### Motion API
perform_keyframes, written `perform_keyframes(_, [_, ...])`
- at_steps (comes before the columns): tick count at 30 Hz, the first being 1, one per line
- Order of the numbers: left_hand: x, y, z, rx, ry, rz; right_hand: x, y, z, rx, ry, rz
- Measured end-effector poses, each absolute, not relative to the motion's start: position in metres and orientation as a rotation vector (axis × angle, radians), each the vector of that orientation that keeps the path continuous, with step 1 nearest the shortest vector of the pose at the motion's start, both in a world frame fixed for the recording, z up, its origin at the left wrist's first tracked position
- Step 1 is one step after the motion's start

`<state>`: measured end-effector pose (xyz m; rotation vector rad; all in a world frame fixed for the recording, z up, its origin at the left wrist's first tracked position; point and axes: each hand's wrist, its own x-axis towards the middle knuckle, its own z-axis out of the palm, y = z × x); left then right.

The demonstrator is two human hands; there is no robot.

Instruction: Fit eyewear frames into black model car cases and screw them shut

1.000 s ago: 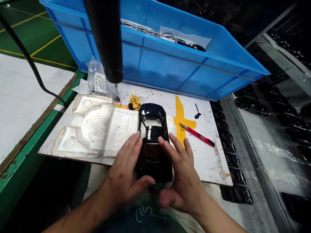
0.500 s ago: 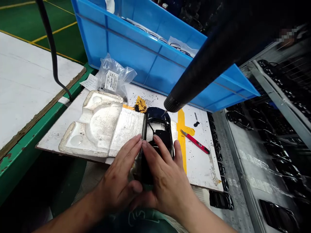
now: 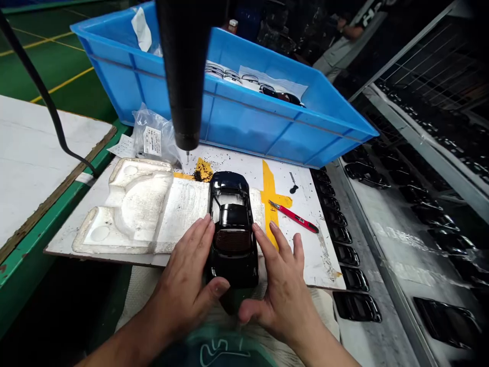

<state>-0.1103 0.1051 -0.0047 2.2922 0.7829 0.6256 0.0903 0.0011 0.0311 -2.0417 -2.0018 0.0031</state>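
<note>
A glossy black model car body (image 3: 234,262) lies between my two hands, its window openings showing. My left hand (image 3: 187,272) rests along the left side of the car body with its fingers stretched out and the thumb apart. On the other side, my right hand (image 3: 284,278) has its fingers spread, the index fingertip at the car's right edge. Neither hand is wrapped round it. Under and beside the car body is a white foam block (image 3: 143,204) with molded hollows. A black electric screwdriver (image 3: 187,102) hangs beyond it, bit pointing down.
A red craft knife (image 3: 294,216) and a small black-handled tool (image 3: 293,186) lie at right. Small black screws (image 3: 202,173) sit near a plastic bag (image 3: 155,135). A blue bin (image 3: 248,112) stands behind. More black car bodies (image 3: 353,278) line the right; a person (image 3: 344,38) is beyond.
My right hand has moved off the top of the car body to its right side, uncovering the roof and rear. The screwdriver now appears farther left, and the view has shifted.
</note>
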Motion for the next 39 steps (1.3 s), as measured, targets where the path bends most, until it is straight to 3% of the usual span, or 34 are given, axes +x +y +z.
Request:
perform_keyframes(11, [-0.106,0.104,0.000,2.387,0.821,0.596,0.109,-0.022,0.014,-1.828,-1.827,0.055])
perform_keyframes(23, [-0.110,0.105,0.006,2.242,0.804,0.607,0.147,-0.037,-0.021,-1.913,-1.687,0.061])
perform_keyframes(39, [-0.110,0.106,0.004,2.246,0.760,0.712,0.147,-0.035,-0.024,-1.869,-1.628,0.119])
